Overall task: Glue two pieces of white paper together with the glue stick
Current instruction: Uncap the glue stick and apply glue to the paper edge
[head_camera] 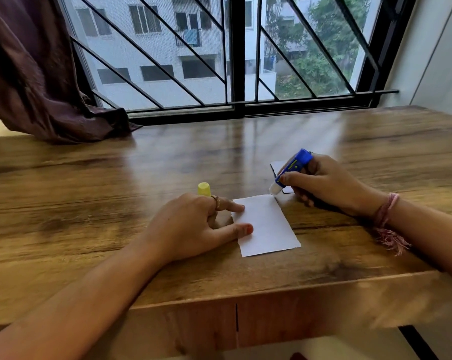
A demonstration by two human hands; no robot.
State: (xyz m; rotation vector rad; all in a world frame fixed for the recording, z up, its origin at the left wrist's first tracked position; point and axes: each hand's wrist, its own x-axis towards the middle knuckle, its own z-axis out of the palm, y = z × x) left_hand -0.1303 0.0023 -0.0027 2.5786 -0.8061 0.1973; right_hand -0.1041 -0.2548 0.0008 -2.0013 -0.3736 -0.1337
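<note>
Step in hand: applying glue. The left hand (193,224), fingers spread, pins the white paper (266,226) at table (89,190) centre. The right hand (321,184) grips the glue stick (289,172) at the paper's 1 o'clock corner (second paper (278,166) behind it, cap (204,189) at 10 o'clock). Next: sweep the tip across the sheet.

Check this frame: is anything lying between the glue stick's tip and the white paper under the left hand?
Nothing visible. The right hand holds the glue stick with its tip at the white paper's far right corner. The left hand pins the left edge; the yellow cap stands behind it.
</note>
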